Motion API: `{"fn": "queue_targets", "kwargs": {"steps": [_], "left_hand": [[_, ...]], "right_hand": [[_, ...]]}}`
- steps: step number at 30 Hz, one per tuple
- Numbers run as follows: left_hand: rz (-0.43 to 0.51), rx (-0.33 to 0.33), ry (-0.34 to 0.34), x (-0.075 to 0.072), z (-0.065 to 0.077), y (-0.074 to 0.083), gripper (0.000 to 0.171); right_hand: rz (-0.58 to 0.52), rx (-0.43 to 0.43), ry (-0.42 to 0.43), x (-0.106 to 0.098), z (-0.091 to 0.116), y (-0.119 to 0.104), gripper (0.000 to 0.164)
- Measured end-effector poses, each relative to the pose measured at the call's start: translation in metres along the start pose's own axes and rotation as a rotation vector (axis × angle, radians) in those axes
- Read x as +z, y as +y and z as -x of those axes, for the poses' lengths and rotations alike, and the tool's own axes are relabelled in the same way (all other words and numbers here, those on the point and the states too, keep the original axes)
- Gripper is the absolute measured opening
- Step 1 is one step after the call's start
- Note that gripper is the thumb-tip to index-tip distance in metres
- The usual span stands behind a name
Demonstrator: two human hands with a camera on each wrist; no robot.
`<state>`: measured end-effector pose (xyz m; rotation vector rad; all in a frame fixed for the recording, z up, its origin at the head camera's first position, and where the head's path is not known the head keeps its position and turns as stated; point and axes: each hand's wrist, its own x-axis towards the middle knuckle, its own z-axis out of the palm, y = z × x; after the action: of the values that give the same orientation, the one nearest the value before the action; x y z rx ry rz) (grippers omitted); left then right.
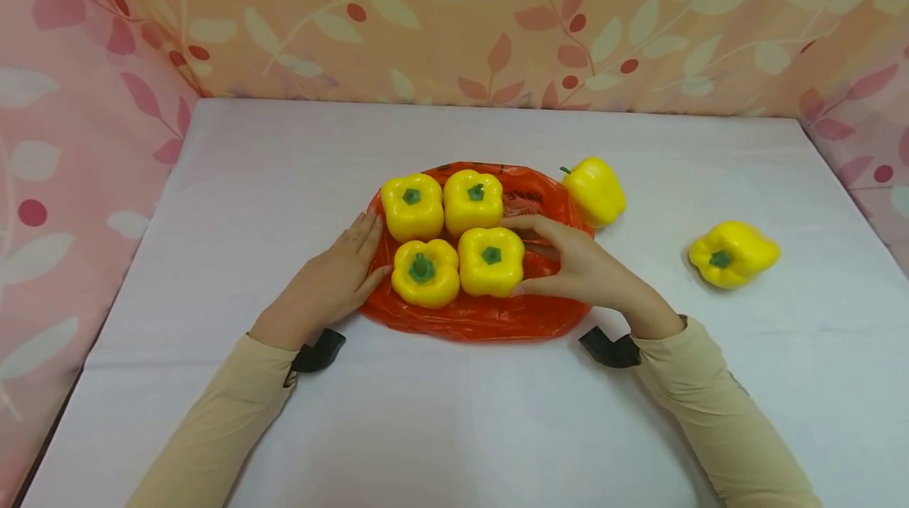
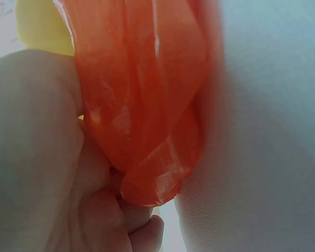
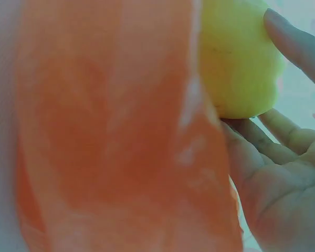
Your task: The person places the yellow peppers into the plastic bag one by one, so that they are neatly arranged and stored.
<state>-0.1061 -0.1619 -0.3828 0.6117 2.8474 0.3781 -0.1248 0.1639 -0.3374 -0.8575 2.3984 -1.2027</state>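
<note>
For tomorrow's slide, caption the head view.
Left hand touches red bag with four yellow peppers; right hand grips one.

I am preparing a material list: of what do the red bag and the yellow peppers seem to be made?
The red bag looks like thin, glossy plastic film: it wrinkles and catches bright streaks. The yellow peppers look smooth and shiny; their even colour suggests moulded plastic or foam, though real peppers remain possible.

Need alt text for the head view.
Four yellow bell peppers stand stem-up in an open red plastic bag on a white table; a person's left hand rests against the bag's left edge, their right hand holds the near-right pepper. A fifth pepper lies at the bag's far-right edge, a sixth farther right.
</note>
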Motion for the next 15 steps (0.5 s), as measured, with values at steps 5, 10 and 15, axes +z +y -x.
{"fn": "queue_targets", "kwargs": {"steps": [5, 10, 15], "left_hand": [[-0.001, -0.002, -0.013, -0.0002, -0.0001, -0.0002, 0.073], [-0.003, -0.006, -0.019, 0.0, -0.0006, -0.0006, 0.073], [0.0, -0.005, -0.005, 0.0008, 0.0001, -0.0009, 0.072]], "right_hand": [[0.004, 0.071, 0.006, -0.0034, -0.0004, 0.0035, 0.07], [-0.027, 0.089, 0.016, -0.0035, -0.0006, 0.0041, 0.069], [-0.088, 0.053, 0.004, -0.0014, -0.0004, 0.0026, 0.065]]}}
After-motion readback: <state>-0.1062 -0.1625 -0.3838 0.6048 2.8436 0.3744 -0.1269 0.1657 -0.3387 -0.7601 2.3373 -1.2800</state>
